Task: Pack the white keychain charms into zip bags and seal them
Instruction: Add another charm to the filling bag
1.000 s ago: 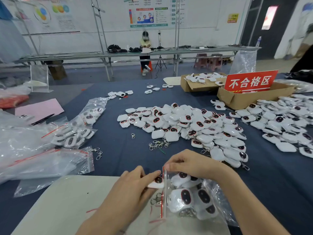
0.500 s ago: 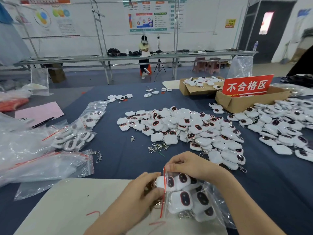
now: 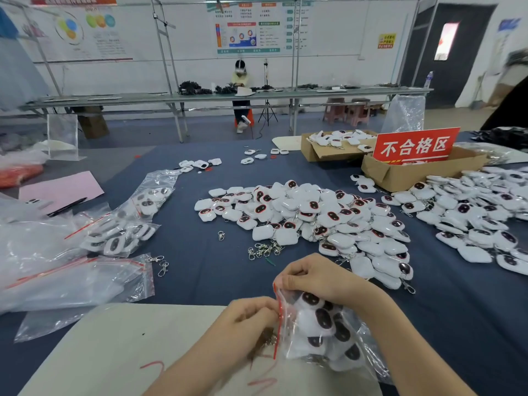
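White keychain charms [image 3: 317, 318] fill a clear zip bag [image 3: 347, 318] lying at the near edge of the bench [image 3: 200, 275], partly on a pale board [image 3: 114, 352]. Right hand [image 3: 314, 278] pinches the top end of the bag's red seal strip; left hand [image 3: 245, 318] pinches the strip lower down. A loose charm pile [image 3: 314, 218] lies beyond.

A clear zip bag [image 3: 358, 342] with a red seal strip lies on its side, mouth facing left, pinched there by the left hand [image 3: 248, 321] and right hand [image 3: 314, 278]. It bulges with white charms [image 3: 307, 320] showing dark oval faces. Loose charms [image 3: 314, 218] lie heaped beyond. Filled bags [image 3: 123, 235] and empty bags [image 3: 71, 281] lie at left.
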The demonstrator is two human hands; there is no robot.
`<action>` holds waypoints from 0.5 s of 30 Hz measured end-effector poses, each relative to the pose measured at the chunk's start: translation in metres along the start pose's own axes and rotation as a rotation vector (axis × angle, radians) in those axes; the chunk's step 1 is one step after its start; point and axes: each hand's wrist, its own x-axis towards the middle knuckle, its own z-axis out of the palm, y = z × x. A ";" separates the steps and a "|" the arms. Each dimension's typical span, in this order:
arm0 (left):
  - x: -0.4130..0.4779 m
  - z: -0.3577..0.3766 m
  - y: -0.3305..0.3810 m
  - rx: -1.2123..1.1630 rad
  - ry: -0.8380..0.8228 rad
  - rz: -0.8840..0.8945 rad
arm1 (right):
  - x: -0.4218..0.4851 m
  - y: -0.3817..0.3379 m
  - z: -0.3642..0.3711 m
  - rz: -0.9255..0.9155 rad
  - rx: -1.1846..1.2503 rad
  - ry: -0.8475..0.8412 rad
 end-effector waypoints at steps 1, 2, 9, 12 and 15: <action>0.002 -0.001 -0.002 -0.043 0.028 0.001 | 0.000 0.000 -0.001 0.001 0.003 -0.006; 0.004 -0.001 -0.004 -0.097 0.086 0.008 | 0.001 0.000 -0.001 0.002 0.010 -0.009; 0.032 -0.019 -0.018 0.101 0.454 0.189 | 0.023 0.014 -0.015 0.017 0.102 0.207; 0.058 -0.023 -0.021 0.588 0.455 0.285 | 0.031 0.025 -0.016 0.021 0.170 0.296; 0.090 -0.023 -0.021 0.836 0.484 0.295 | 0.039 0.037 -0.016 0.014 0.271 0.347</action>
